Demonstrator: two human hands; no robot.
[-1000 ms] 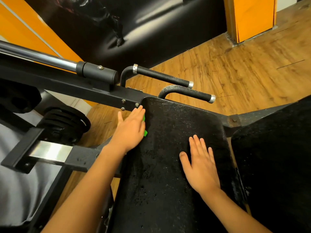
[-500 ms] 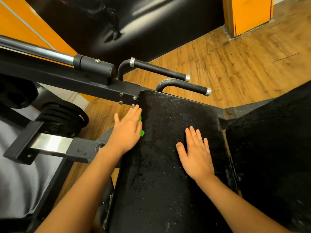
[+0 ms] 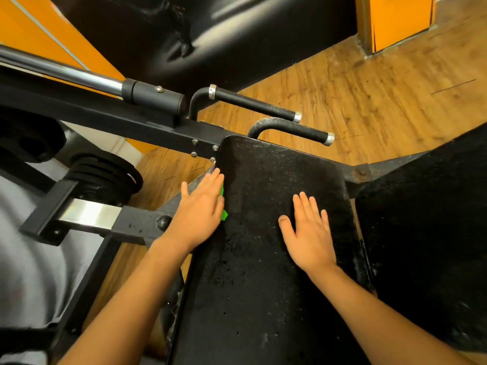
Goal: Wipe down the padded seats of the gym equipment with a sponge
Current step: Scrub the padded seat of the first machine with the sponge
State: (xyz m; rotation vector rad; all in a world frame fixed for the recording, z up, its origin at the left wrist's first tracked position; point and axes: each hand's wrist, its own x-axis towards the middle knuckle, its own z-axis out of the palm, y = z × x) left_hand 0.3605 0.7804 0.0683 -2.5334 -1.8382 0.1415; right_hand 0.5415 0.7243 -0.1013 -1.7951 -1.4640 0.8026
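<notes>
A long black padded seat [image 3: 266,259] runs from the bottom centre up toward two handles. Its surface looks wet and speckled. My left hand [image 3: 199,210] lies flat on the seat's left edge with straight fingers, pressing a green sponge [image 3: 223,204] against the pad; only slivers of green show past my palm. My right hand [image 3: 309,230] rests flat on the pad's right half, fingers straight and slightly spread, holding nothing. A second black pad [image 3: 427,233] stands at the right.
Two black handles with chrome caps [image 3: 292,129] stick out past the seat's far end. A black frame bar with a chrome rod [image 3: 110,86] crosses the upper left, above stacked weight plates [image 3: 102,172]. Wooden floor [image 3: 382,88] lies beyond.
My left hand with the sponge has slid a little back along the seat's left edge, away from the bolts. My right hand stays flat on the pad.
</notes>
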